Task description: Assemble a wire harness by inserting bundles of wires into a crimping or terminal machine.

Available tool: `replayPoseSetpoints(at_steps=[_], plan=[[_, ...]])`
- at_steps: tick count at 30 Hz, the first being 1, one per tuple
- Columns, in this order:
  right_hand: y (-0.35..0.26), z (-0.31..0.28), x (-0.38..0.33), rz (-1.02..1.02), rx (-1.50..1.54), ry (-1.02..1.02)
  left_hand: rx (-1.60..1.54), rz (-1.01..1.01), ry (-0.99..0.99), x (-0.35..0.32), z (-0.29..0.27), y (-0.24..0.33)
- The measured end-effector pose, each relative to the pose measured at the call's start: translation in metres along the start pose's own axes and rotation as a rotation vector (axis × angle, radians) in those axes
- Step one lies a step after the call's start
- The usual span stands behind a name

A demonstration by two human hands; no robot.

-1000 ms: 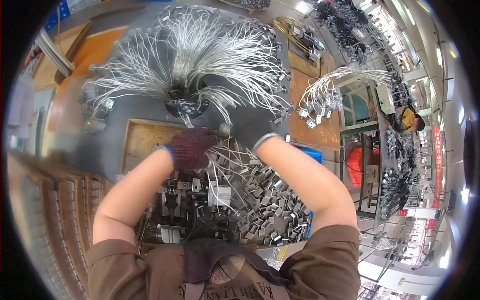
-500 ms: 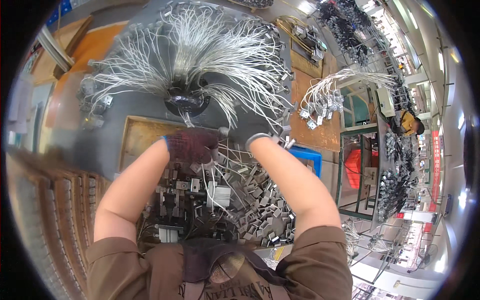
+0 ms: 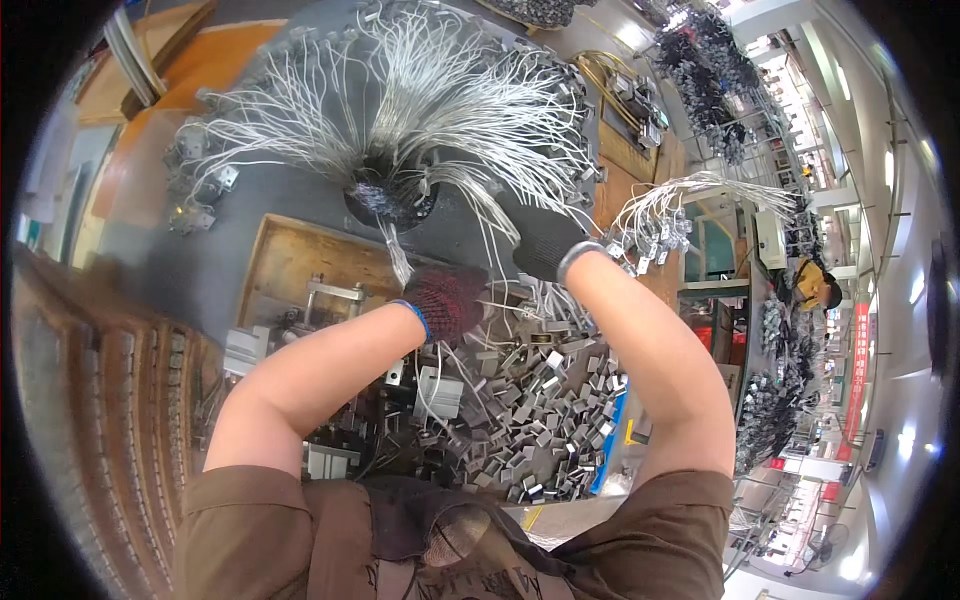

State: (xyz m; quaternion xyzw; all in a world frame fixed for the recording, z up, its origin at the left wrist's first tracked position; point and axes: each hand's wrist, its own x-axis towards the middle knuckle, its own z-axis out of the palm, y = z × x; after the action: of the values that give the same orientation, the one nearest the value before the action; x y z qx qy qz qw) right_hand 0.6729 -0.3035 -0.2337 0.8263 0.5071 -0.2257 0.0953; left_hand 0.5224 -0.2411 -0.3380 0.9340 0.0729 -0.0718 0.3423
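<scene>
A big fan of white wires [image 3: 440, 110] spreads out from a black hub [image 3: 390, 200] on the grey bench. My left hand [image 3: 445, 300], in a dark red knit glove, is just below the hub. It is closed on a thin strand of wires [image 3: 398, 262] that runs up to the hub. My right hand [image 3: 545, 242], in a dark grey glove, is at the fan's lower right edge. Its fingers are curled among the wire strands. A heap of small metal clips [image 3: 545, 405] lies under both forearms.
A wooden tray [image 3: 300, 262] with a metal fixture [image 3: 330, 295] sits left of my hands. A second bunch of wires with metal ends [image 3: 665, 215] hangs at the right. Loose brackets [image 3: 195, 195] lie at the far left. Another person in yellow [image 3: 815, 285] is by racks on the right.
Both hands have shifted a little to the right. The left hand has come down from the hub, drawing a strand with it.
</scene>
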Motion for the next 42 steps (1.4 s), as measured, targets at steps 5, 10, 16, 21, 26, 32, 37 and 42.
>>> replayPoseSetpoints(at_steps=[5, 10, 16, 21, 26, 32, 37, 42], plan=[[0.025, 0.005, -0.016, -0.239, -0.108, 0.237, 0.154, 0.174, -0.016, -0.015, -0.009, -0.017], [-0.008, 0.035, -0.023, -0.323, -0.171, 0.194, 0.1, 0.387, -0.037, -0.037, -0.036, -0.011], [-0.014, 0.072, -0.043, -0.403, 0.018, 0.482, 0.276, 0.35, -0.104, -0.038, -0.027, 0.002], [0.008, 0.08, -0.025, -0.263, -0.169, 0.172, 0.105, 0.511, 0.106, -0.047, -0.017, -0.014], [-0.026, 0.036, -0.025, -0.237, -0.134, 0.349, 0.197, 0.372, -0.025, -0.05, -0.023, -0.014], [-0.045, 0.031, 0.032, -0.251, -0.053, 0.622, 0.177, 0.352, -0.087, -0.051, -0.036, -0.005], [-0.007, 0.036, 0.063, -0.116, 0.331, 0.181, -0.306, 0.31, 0.145, -0.034, -0.028, -0.028], [0.007, 0.037, 0.074, 0.024, 0.307, 0.001, -2.202, -0.444, 0.406, 0.002, -0.029, -0.046]])
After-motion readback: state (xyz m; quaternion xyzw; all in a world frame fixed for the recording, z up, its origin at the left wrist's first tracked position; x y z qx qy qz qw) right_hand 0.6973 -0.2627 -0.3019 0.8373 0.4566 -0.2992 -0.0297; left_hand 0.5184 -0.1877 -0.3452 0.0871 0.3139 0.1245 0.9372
